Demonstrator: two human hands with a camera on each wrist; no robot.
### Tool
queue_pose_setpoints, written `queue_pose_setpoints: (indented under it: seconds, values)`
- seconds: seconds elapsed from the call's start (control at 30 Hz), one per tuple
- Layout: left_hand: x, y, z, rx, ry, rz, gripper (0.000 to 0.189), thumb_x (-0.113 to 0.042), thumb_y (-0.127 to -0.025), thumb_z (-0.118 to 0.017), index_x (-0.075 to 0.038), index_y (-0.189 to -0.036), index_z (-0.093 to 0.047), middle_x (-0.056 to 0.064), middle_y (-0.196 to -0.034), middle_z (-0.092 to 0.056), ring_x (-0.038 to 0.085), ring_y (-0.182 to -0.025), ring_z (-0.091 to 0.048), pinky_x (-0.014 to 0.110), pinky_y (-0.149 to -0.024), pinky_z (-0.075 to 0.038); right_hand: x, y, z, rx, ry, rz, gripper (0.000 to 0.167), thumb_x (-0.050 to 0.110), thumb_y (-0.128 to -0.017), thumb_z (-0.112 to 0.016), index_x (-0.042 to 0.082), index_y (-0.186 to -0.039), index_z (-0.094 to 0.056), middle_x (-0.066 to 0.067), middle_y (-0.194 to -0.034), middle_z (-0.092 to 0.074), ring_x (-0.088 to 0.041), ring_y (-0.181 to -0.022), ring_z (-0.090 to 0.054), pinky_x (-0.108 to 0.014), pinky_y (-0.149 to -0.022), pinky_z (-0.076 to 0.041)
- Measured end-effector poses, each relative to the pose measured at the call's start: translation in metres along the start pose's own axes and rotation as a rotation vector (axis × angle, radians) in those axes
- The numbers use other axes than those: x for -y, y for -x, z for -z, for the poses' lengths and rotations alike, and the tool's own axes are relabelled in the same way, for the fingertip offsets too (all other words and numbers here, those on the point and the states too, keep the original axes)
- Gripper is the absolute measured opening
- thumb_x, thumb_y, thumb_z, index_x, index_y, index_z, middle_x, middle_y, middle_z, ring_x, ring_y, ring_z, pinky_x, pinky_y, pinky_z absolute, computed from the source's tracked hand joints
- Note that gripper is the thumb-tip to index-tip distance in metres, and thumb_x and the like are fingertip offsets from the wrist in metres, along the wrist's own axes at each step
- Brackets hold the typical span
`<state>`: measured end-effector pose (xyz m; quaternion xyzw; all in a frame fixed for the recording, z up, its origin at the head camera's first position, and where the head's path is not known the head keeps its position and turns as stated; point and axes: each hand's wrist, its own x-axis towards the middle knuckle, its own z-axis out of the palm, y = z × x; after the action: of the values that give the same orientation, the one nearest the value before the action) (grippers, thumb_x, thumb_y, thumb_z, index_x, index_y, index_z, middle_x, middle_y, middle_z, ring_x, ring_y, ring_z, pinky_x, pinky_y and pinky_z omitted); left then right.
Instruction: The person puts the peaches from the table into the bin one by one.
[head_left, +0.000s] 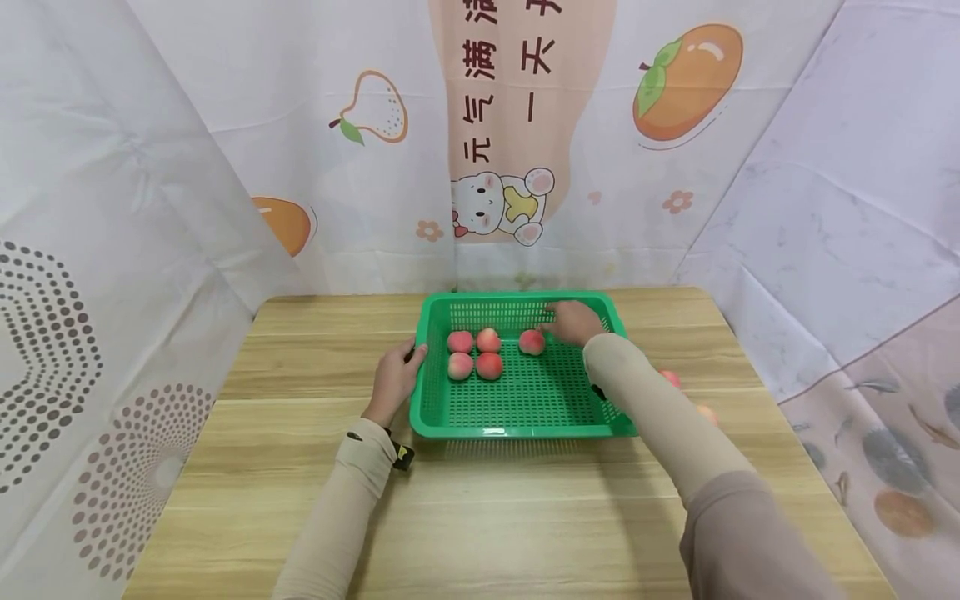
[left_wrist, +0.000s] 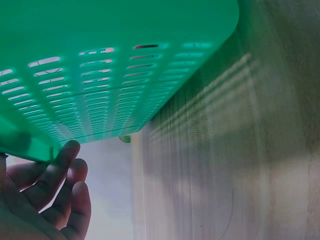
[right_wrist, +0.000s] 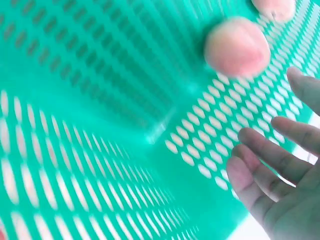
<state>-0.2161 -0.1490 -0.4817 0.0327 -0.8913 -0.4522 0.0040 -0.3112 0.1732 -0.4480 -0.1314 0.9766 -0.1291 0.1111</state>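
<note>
Soft shadow below basket [head_left: 465,432], overexposed right-wrist view

On the far curtain [head_left: 288,179] I read sideways Chinese characters [head_left: 480,60]: 元气满满 left, 一天 right, top ones cut off.

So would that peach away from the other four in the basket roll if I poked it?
Probably, since the peach looks round. It might bump along a little, because the green basket has a slotted floor. The basket's raised sides would likely stop it escaping.
</note>
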Motion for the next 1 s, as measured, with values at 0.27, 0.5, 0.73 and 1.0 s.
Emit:
queue_pose_setpoints:
  seconds: [0.27, 0.5, 0.73, 1.0]
  values:
    - [0.001, 0.000, -0.001, 0.012, -0.007, 0.016, 0.050, -0.038, -0.103, -0.047, -0.008, -0.143, -0.050, 0.018, -0.134, -0.061, 0.031, -0.113, -0.062, 0.047, -0.093, -0.050, -0.012, 0.004, 0.024, 0.013, -0.029, 0.031, 0.052, 0.038, -0.096, -0.059, 0.002, -0.133, -0.059, -0.020, -0.135, -0.059, -0.039, -0.122, -0.057, -0.053, -0.100, -0.046]
    - [0.002, 0.000, -0.003, 0.009, -0.001, 0.020, 0.052, -0.040, -0.102, -0.047, -0.008, -0.143, -0.050, 0.017, -0.137, -0.058, 0.033, -0.120, -0.059, 0.049, -0.097, -0.048, -0.021, 0.008, 0.045, -0.044, -0.055, 0.018, 0.049, 0.033, -0.096, -0.061, -0.003, -0.130, -0.059, -0.025, -0.128, -0.061, -0.041, -0.114, -0.060, -0.054, -0.096, -0.047]
    - [0.001, 0.001, -0.003, 0.004, 0.015, 0.018, 0.050, -0.039, -0.102, -0.047, -0.008, -0.142, -0.051, 0.018, -0.132, -0.061, 0.031, -0.111, -0.062, 0.047, -0.092, -0.050, -0.035, 0.018, 0.061, -0.059, -0.054, -0.015, 0.048, 0.029, -0.097, -0.059, -0.004, -0.132, -0.057, -0.028, -0.123, -0.062, -0.040, -0.109, -0.061, -0.054, -0.092, -0.048]
    - [0.001, 0.000, -0.001, 0.005, 0.031, 0.034, 0.053, -0.041, -0.102, -0.047, -0.008, -0.144, -0.048, 0.017, -0.136, -0.059, 0.031, -0.114, -0.061, 0.047, -0.094, -0.050, -0.053, 0.037, 0.078, -0.069, -0.033, -0.044, 0.046, 0.027, -0.100, -0.053, -0.006, -0.132, -0.055, -0.031, -0.122, -0.061, -0.043, -0.109, -0.060, -0.056, -0.090, -0.048]
